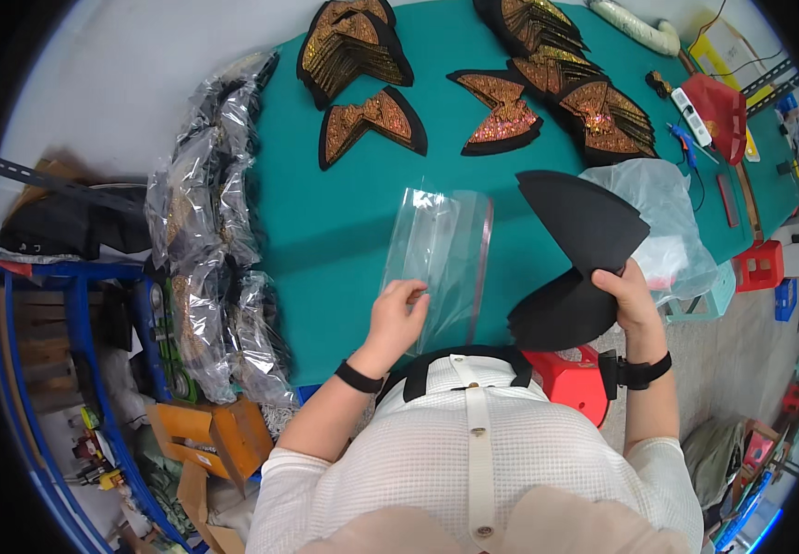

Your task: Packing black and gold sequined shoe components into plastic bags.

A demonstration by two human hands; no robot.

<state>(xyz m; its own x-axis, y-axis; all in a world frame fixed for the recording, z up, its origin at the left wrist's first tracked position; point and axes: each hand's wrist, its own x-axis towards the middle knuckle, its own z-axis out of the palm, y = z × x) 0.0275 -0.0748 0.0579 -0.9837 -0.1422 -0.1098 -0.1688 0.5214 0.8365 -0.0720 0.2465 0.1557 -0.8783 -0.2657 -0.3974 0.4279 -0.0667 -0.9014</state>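
Observation:
A clear plastic bag (436, 249) with a reddish strip along its right side lies flat near the table's front edge. My left hand (399, 319) is at its lower left edge, fingers curled and pinching the film. Off to the right, my right hand (633, 294) grips a black bow-shaped piece (579, 222) at its narrow middle and holds it up over the table edge. Its edges look doubled, as if several layers lie together; whatever is on its hidden side does not show.
Stacks of sequined black-edged pieces (353, 55) (593, 111) lie at the back of the green table (344, 212). Bagged pieces (205, 212) line the left edge. A crumpled plastic bag (662, 222), a blue glue gun (683, 143) and a red stool (570, 383) are on the right.

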